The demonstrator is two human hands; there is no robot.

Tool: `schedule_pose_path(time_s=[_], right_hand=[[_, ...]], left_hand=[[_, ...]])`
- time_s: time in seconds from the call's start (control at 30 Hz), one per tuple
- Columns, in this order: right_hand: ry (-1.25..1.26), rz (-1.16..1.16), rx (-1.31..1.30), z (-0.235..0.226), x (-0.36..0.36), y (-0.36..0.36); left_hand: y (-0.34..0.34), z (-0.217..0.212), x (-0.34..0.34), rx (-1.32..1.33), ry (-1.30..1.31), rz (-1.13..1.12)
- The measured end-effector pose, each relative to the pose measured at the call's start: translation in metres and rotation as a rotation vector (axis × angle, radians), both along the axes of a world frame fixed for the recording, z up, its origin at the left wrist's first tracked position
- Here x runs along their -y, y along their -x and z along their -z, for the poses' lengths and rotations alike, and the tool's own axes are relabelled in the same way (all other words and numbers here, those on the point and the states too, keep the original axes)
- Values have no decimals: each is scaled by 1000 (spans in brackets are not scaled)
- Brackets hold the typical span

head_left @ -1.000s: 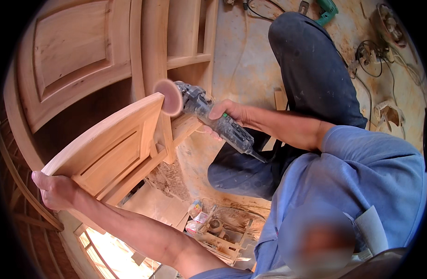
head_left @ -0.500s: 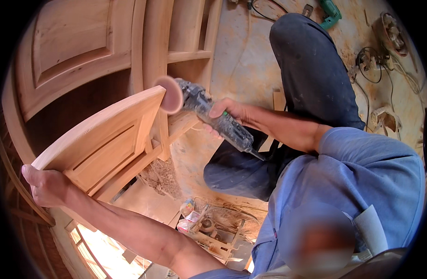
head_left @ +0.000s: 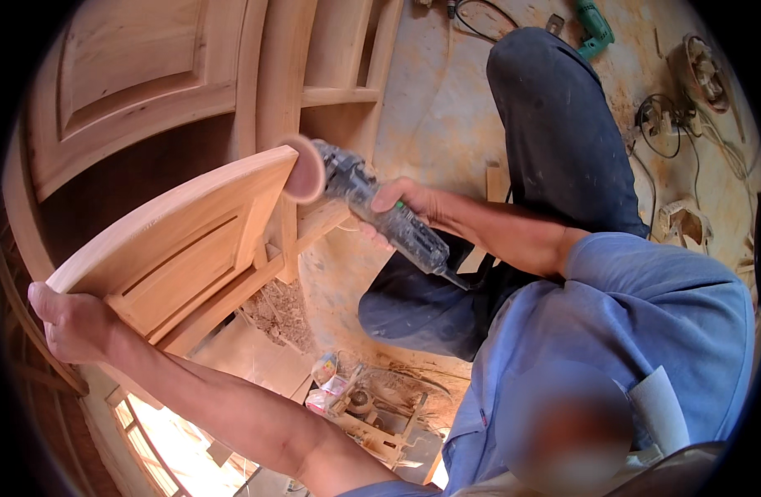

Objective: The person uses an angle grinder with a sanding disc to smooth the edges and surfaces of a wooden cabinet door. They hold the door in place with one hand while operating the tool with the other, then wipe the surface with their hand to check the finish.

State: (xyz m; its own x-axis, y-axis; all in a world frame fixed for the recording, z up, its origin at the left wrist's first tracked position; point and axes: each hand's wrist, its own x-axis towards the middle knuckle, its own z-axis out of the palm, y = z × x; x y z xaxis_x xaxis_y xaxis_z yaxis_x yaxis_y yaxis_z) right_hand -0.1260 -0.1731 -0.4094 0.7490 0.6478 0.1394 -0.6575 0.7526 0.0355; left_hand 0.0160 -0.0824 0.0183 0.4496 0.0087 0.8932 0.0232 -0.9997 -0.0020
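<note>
Gripping the left end of a pale, curved wooden panel with a framed, grooved face, the left hand curls round its edge. The panel slants up rightward, its right end at a round, reddish-brown sanding disc. This disc tips a dusty, dark-grey power tool, clasped by the right hand. Compared with a second ago, the left hand appears farther left in view; the disc remains at the panel's right end.
</note>
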Motion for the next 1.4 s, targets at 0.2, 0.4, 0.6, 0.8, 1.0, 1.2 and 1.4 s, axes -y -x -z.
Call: schedule_pose_path(time_s=[0.2, 0.4, 0.6, 0.8, 1.0, 1.2, 1.4], right_hand=[[62, -19, -12, -16, -3, 0], [41, -102, 6, -6, -27, 4], [32, 110, 76, -3, 12, -14], [108, -94, 14, -13, -25, -1], [28, -175, 49, -6, -60, -17], [53, -231, 17, -5, -62, -2], [52, -47, 45, 0, -13, -19]], left_hand=[[1, -4, -5, -18, -6, -22], [4, 1, 4, -20, 70, 14], [4, 0, 2, 17, -43, 27], [-5, -7, -8, 24, -159, -15], [-8, -9, -22, 33, -256, 6], [-11, -13, -29, 57, -289, 18], [6, -3, -9, 16, -139, 28]])
